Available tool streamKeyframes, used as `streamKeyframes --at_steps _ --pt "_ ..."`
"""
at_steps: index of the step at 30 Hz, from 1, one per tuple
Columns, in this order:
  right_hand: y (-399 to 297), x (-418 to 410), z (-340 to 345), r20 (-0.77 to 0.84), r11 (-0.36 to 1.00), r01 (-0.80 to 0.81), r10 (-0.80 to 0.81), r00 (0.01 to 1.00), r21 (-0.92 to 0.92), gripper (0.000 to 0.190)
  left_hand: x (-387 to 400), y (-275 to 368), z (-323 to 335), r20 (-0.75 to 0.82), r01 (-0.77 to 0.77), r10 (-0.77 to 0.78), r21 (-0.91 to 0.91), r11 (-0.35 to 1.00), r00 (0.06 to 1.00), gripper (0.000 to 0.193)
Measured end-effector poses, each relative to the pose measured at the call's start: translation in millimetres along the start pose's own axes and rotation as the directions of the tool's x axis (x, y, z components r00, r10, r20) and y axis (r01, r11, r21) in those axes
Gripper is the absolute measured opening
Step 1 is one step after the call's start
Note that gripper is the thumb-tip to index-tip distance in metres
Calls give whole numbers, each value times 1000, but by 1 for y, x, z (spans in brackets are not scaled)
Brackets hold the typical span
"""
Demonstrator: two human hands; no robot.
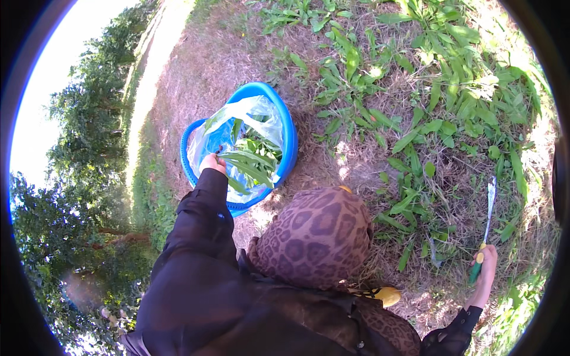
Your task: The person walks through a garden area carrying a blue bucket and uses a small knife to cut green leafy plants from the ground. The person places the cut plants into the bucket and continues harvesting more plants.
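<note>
At the left, my left hand (pixel 213 163) holds a long-leaved green plant (pixel 249 168) by its base, where a brown root end shows. The leaves hang over the opening of a blue plastic basket (pixel 290 133). Inside the basket, a clear plastic bag (pixel 262 107) forms a lining, and more picked leaves (pixel 251 144) lie in it. Far to the right, my right hand (pixel 485 262) grips the green and yellow handle of a hand weeder (pixel 490 204). Its narrow metal shaft and blade point away from me, over the grass.
Broad-leaved green plants (pixel 445 89) grow from dry grass (pixel 222 49) ahead and to the right. My knee in leopard-print cloth (pixel 316 236) is between the basket and the weeder. A yellow shoe (pixel 385 295) shows beside it. Trees (pixel 89 120) stand at the left.
</note>
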State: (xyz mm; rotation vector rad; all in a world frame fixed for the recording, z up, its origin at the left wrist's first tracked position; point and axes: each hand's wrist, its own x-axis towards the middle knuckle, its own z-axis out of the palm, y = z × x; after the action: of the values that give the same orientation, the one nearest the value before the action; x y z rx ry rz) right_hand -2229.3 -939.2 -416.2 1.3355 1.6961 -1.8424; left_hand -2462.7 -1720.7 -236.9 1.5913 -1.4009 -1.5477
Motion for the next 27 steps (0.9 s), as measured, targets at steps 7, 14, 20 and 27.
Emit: streamKeyframes --at_steps 7,14,20,27 --pt "-30 -29 12 -19 1000 27 -28 999 -10 47 -4 -16 26 134 -142 85 511 848 987 69" --pt "-80 -66 48 81 969 118 -103 991 -218 79 -36 -19 22 415 -828 775 508 238 477 54" --pt "-86 -80 41 24 928 216 -219 975 -305 44 -227 -52 102 743 -972 632 -220 -80 -221 36" --pt "-113 -101 38 58 988 142 -138 989 -60 11 -258 -134 119 947 -836 96 -315 449 -306 25"
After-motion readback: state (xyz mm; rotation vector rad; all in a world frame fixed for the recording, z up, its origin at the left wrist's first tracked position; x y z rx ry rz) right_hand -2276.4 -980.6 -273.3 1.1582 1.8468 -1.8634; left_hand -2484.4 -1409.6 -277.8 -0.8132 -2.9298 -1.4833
